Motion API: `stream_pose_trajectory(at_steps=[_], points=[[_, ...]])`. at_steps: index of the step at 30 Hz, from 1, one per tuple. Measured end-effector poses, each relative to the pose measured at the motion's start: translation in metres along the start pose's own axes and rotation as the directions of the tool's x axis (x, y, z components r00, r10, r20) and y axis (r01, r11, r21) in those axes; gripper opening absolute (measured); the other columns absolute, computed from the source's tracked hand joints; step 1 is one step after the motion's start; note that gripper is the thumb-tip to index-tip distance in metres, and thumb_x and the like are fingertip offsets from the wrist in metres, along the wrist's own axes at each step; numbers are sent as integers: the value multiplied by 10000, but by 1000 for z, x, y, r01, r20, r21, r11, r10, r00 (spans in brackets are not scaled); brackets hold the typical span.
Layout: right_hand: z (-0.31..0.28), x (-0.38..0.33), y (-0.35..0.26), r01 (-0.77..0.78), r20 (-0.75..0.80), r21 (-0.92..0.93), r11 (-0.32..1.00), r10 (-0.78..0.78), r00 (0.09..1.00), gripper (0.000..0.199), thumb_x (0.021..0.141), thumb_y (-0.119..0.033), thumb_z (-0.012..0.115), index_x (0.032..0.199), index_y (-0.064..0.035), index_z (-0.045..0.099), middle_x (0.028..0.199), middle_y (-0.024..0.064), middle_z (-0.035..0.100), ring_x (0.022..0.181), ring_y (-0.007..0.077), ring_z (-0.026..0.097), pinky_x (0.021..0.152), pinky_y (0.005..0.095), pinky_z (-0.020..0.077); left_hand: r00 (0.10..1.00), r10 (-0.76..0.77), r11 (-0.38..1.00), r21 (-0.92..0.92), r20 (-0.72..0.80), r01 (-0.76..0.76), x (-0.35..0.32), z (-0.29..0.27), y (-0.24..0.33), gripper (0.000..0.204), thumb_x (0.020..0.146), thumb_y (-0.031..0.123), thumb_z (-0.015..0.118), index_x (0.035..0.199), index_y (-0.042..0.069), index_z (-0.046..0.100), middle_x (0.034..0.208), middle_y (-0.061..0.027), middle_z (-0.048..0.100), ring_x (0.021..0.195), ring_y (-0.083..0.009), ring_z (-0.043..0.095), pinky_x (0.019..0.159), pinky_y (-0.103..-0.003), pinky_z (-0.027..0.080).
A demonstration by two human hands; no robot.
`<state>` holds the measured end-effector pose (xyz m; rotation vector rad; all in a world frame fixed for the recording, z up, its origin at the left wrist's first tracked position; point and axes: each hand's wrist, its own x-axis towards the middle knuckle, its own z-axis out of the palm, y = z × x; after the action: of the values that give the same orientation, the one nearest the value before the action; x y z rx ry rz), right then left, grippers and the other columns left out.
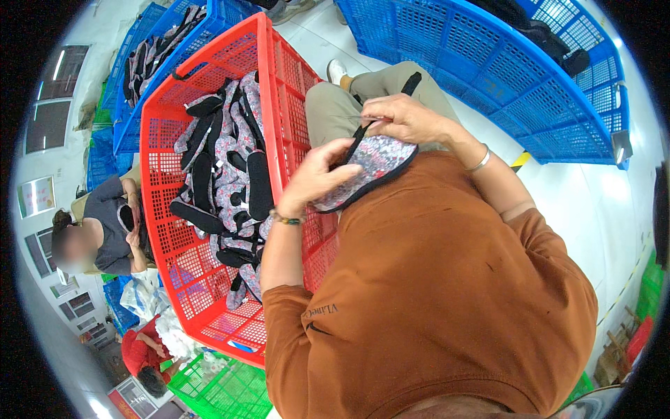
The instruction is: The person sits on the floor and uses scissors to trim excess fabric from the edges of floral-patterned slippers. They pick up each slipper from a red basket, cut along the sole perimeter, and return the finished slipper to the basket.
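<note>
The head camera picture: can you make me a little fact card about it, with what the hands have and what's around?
Left hand: holds the near part of a patterned fabric piece, thumb on top
Right hand: grips the piece's far part
Colours: grey and pink, with black edging
Left side: red crate with a pile of patterned and black pieces
Ahead, right: large blue crate
Far left: co-worker in a dark grey top
</note>
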<state>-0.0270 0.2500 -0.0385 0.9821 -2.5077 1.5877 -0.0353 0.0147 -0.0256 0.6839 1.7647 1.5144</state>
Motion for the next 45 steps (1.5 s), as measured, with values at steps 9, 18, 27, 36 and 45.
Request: stream_pose_trajectory(at_steps=[9, 18, 27, 36, 45], points=[[-21, -3, -23, 51, -261, -223, 974, -110, 959, 234, 832, -214, 589, 875, 12, 543, 846, 90, 522, 760, 202, 523, 665, 294, 428, 948, -2, 941, -322, -319, -107, 1, 25, 3, 214, 784, 14, 650, 996, -5, 621, 897, -22, 640, 780, -64, 582, 716, -224, 486], [-18, -11, -50, 23, -101, -605, 796, -105, 989, 360, 769, -409, 618, 721, -64, 528, 713, 72, 493, 672, 260, 550, 543, 355, 429, 930, 103, 934, -287, -353, -213, 4, 24, -4, 205, 753, -28, 657, 955, 5, 643, 885, -2, 616, 785, -63, 570, 698, -212, 475], [-14, -7, -39, 27, -38, -581, 814, -60, 997, 382, 775, -447, 599, 709, -77, 528, 668, 74, 516, 631, 262, 562, 516, 358, 412, 926, 104, 951, -238, -363, -200, 3, 24, -6, 180, 719, -41, 676, 895, -4, 660, 838, 6, 576, 750, -59, 544, 657, -195, 445], [-12, -7, -36, 81, -11, -598, 797, -109, 994, 395, 774, -460, 594, 703, -78, 525, 665, 73, 511, 627, 257, 569, 505, 361, 424, 951, 114, 962, -206, -287, -177, 4, 20, -14, 210, 721, -38, 677, 922, 12, 646, 867, 14, 569, 776, -70, 550, 694, -206, 456], [-8, -7, -34, 78, -54, -616, 784, -141, 989, 385, 770, -454, 599, 693, -86, 520, 653, 59, 503, 612, 241, 564, 487, 348, 422, 959, 76, 948, -277, -274, -155, 4, 19, -10, 207, 725, -43, 671, 925, 5, 645, 874, 6, 569, 780, -74, 561, 703, -207, 465]])
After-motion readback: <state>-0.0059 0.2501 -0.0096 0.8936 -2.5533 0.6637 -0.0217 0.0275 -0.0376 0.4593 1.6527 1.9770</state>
